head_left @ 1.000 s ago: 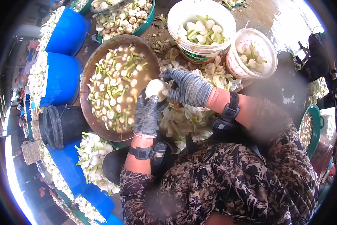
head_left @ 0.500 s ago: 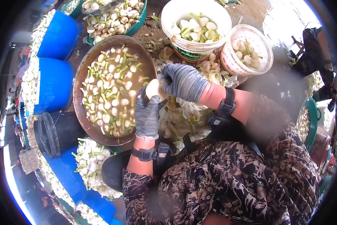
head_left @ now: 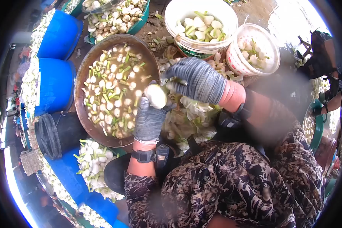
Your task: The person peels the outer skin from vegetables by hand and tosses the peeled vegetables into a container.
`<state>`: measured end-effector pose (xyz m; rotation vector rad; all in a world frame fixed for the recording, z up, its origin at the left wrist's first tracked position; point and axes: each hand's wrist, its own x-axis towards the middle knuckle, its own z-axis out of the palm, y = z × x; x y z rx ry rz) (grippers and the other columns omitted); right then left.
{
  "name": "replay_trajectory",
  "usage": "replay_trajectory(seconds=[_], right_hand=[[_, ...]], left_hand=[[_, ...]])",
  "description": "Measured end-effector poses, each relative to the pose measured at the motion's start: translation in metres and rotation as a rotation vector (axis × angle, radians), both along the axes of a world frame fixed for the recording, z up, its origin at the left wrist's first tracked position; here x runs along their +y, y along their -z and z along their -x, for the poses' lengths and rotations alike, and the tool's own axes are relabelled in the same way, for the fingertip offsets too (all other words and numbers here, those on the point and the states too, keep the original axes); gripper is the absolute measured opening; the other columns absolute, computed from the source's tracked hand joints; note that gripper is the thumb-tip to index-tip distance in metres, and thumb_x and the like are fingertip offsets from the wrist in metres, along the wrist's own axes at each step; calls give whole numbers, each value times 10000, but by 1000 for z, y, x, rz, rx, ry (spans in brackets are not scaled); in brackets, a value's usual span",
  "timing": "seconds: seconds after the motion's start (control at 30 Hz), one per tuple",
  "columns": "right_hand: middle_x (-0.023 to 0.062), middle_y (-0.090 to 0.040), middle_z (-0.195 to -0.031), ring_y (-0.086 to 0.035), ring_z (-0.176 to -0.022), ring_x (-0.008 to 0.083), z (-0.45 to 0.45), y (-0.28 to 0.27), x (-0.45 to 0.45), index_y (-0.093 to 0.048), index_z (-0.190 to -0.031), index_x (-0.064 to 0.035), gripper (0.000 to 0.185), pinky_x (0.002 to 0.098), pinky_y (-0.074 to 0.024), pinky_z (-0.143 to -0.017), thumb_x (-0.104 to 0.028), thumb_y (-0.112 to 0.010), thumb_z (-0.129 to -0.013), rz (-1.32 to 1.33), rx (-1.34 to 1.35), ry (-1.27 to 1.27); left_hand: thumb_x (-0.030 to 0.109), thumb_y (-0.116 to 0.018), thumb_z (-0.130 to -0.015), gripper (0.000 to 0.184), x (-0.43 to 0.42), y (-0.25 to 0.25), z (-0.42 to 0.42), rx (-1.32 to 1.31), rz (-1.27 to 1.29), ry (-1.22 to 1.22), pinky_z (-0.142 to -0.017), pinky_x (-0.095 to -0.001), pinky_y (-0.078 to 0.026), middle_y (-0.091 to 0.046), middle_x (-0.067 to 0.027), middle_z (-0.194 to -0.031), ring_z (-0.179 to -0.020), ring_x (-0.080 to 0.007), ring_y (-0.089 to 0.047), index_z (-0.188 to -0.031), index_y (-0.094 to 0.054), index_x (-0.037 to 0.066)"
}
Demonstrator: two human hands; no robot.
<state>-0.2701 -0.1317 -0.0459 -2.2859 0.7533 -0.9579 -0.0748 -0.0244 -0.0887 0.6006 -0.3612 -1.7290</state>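
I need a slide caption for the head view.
Left hand holds pale bulb near basin, right hand alongside.

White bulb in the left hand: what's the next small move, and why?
The right hand should probably close on the green part beside the white bulb: that part faces it, close by, while the left hand holds the bulb.

white bulb (head_left: 155, 96) | looking smooth and rounded | showing green along one edge | resting in the left grip (head_left: 149, 119)
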Motion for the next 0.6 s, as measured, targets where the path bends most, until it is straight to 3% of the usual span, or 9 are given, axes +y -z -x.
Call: replay_trajectory(seconds=[0.1,0.23,0.37,0.47,0.53,0.57,0.6], right_hand=[[143,-650,-816,-635,-760,348,-5,-1,13,-669,-883,-78,171,434,-511,-676,-237,-651,-825,6,123,9],[141,-641,-784,-624,-740,336,-7,2,18,-647,-872,-67,125,412,-510,-671,-148,-680,-783,-58,185,40],[164,-653,-791,-631,-723,359,-12,12,16,-643,-885,-52,110,407,-510,-643,-129,-651,-807,-259,128,69],[178,-652,-798,-615,-697,356,-8,16,10,-623,-917,-20,132,382,-497,-640,-136,-631,-854,-447,192,44],[157,-640,-777,-607,-688,270,-8,25,10,-612,-939,-13,153,365,-497,-669,-159,-625,-896,-485,107,28],[126,-622,-775,-585,-722,181,-6,28,10,-601,-958,-10,184,351,-494,-693,-192,-614,-933,-560,17,-38],[126,-622,-775,-585,-722,181,-5,28,12,-601,-958,-10,184,351,-494,-693,-192,-614,-933,-560,17,-44]], left_hand=[[522,-672,-827,788,-2,-1,10,-389,-16,5,-936,-469,-481,-521,-104,-1309,-1155,-256,-545,-1395,-399,48],[515,-690,-817,803,-3,-19,22,-487,12,71,-934,-420,-488,-533,-103,-1277,-1153,-249,-541,-1394,-396,39],[513,-696,-814,820,7,5,1,-700,-39,121,-969,-386,-462,-530,-98,-1257,-1151,-227,-530,-1399,-383,31],[313,-692,-847,725,3,-4,2,-1065,298,176,-976,-343,-442,-514,-100,-1242,-1138,-212,-519,-1406,-333,21],[261,-684,-835,736,2,-16,6,-1284,327,179,-1011,-344,-413,-498,-101,-1264,-1157,-214,-504,-1424,-306,32],[261,-684,-835,736,0,-19,6,-1286,324,175,-1011,-344,-413,-498,-101,-1264,-1157,-214,-504,-1424,-306,32],[248,-678,-833,733,-4,-20,6,-1260,314,167,-1013,-345,-412,-494,-103,-1269,-1158,-215,-503,-1424,-302,32]])
